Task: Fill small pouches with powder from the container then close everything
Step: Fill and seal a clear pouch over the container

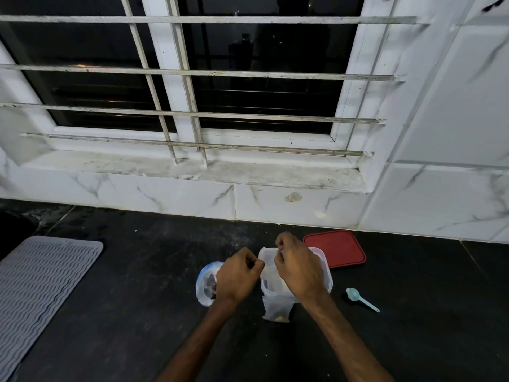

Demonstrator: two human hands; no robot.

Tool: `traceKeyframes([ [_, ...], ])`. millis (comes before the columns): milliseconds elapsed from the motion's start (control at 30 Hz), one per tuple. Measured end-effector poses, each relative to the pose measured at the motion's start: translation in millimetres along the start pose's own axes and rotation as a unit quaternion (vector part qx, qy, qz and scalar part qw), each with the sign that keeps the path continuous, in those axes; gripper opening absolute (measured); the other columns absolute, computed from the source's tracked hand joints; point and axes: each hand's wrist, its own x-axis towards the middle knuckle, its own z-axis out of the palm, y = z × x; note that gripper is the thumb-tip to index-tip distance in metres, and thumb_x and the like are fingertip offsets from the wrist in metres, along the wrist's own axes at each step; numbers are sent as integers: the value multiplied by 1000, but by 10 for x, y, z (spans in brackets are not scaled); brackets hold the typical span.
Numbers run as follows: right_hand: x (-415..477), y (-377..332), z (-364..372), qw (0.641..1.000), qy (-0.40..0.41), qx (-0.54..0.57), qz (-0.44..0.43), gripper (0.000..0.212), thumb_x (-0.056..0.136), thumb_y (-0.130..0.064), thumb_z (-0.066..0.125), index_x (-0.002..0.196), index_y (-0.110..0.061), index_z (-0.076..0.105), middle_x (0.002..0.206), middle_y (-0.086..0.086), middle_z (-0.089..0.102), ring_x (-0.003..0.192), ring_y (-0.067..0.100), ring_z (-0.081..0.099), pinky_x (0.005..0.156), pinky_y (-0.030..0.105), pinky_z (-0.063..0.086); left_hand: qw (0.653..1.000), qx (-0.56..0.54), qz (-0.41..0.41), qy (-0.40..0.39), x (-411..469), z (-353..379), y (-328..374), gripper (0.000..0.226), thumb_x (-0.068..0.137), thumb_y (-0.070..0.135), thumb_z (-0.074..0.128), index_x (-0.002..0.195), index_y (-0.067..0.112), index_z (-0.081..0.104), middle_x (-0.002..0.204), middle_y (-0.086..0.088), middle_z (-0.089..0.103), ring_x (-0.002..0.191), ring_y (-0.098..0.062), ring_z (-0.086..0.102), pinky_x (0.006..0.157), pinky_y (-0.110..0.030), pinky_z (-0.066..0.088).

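Hands met over the black worktop (137, 312), both on one small clear pouch (276, 307). The left hand (238, 274) had its fingers curled and pinched the pouch's upper left edge; the right hand (298, 267) pinched the top edge from the other side with curled fingers. The pouch hung upright just in front of the clear container (327, 277), with a little pale powder (278, 317) at its bottom; whether it touched the worktop could not be told. A red lid (334, 248) lay flat behind the container to the right. A pale blue scoop (362, 299) lay apart on the right. A plastic bag (205, 285) with dark contents sat just beside the left hand, and a grey ribbed mat (41, 285) lay far left.
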Motion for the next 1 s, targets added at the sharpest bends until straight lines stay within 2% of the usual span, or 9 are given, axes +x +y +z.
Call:
traceKeyframes([
  [133, -6, -56, -2, 988, -77, -50, -121, 27, 92, -14, 58, 118, -21, 63, 132, -1, 52, 121, 18, 48, 91, 27, 43, 998, -47, 42, -4, 4, -10, -11, 14, 91, 30, 59, 80, 23, 58, 75, 7, 62, 70, -8, 59, 63, -25, 48],
  [200, -6, -69, 1, 983, -122, -103, -93, 33, 94, -25, 57, 126, -23, 59, 139, -1, 49, 128, 21, 44, 101, 36, 41, 996, -58, 70, 1, 16, -9, -23, 12, 90, 25, 59, 79, 21, 57, 80, 7, 57, 76, -10, 56, 67, -26, 47],
  [333, 54, -87, -37, 977, -117, -180, 10, 38, 92, -48, 56, 119, -22, 63, 118, 1, 65, 113, 23, 56, 97, 43, 43, 991, -44, 125, -1, 6, -17, -1, 9, 89, 24, 58, 81, 20, 55, 92, 11, 47, 86, -7, 51, 72, -19, 44],
  [433, 87, -139, -61, 975, -96, -197, 24, 34, 89, -42, 62, 117, -23, 62, 114, 0, 66, 109, 22, 58, 96, 43, 41, 987, -96, 131, -9, 0, 8, 25, 4, 88, 22, 57, 86, 19, 58, 108, 9, 52, 99, -3, 54, 80, -11, 44],
  [500, 102, -160, -55, 986, -97, -136, 17, 30, 90, -36, 64, 117, -25, 62, 110, -2, 69, 104, 19, 62, 95, 38, 44, 979, -167, 116, -25, -5, 23, 27, 20, 89, 30, 52, 102, 19, 63, 114, 9, 59, 106, -5, 58, 90, -20, 49],
  [633, 129, -99, -82, 994, -112, -17, 2, 14, 93, -32, 62, 100, -28, 73, 91, -6, 73, 74, 8, 62, 60, 17, 40, 962, -241, 111, -60, -71, -16, -2, 16, 99, 23, 52, 111, 18, 61, 102, 5, 69, 99, -12, 65, 86, -34, 54],
  [767, 150, -56, -116, 996, -88, -26, 11, 13, 86, -36, 64, 91, -27, 73, 84, -6, 72, 79, 12, 65, 77, 31, 51, 950, -270, 108, -112, -112, -45, -6, 36, 89, 27, 69, 118, 21, 48, 113, 7, 66, 109, -13, 64, 92, -38, 55],
  [900, 175, -67, -148, 986, -128, -103, 4, 41, 83, -51, 68, 116, -27, 65, 117, -5, 66, 113, 19, 58, 99, 44, 38, 976, -152, 116, -108, -23, 24, -145, 96, 63, 53, 85, 140, 34, 30, 137, 20, 46, 129, -5, 45, 101, -27, 46],
  [1000, 183, -95, -176, 976, -180, -119, -26, 53, 83, -45, 71, 130, -26, 58, 146, -5, 46, 132, 21, 43, 105, 49, 33, 987, -80, 101, -99, 7, 57, -150, 88, 63, 60, 77, 136, 37, 34, 129, 20, 53, 118, -3, 53, 93, -33, 52],
])
